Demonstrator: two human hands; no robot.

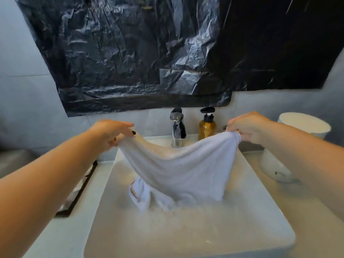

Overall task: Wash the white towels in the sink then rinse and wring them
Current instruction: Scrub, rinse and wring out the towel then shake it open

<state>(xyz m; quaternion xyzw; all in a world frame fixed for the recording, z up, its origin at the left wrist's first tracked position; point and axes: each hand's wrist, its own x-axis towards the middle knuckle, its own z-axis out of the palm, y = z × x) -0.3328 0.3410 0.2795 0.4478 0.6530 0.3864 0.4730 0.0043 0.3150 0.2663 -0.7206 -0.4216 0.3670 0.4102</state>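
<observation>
While black plastic sheeting (149,53) covers most of the wall above, a white rectangular sink (275,216) fills the lower middle of the view, its basin holding cloudy, foamy water. Above that basin a white towel (178,168) is stretched between both hands, sagging in the middle, with its lower edge trailing down into the water; a bunched part with a brownish stitched mark lies at the lower left of it, though whether that is the same towel or a second one cannot be told. Reaching in from the left edge, the left hand (111,133) pinches the towel's left upper corner between thumb and curled fingers, the nails dark. Coming in from the right, the right hand (247,127) grips the right upper corner, fingers curled over a gathered bunch of cloth. Both hands are held at about the same height, well apart, near the back rim of the sink, so the towel hangs below and between them. Behind the towel stands a chrome faucet (177,127), and just to its right an amber pump bottle (207,125) with a black top. Farther right sits a white cup-like container (305,125), and a dark-framed tray (80,189) lies on the counter left of the sink
</observation>
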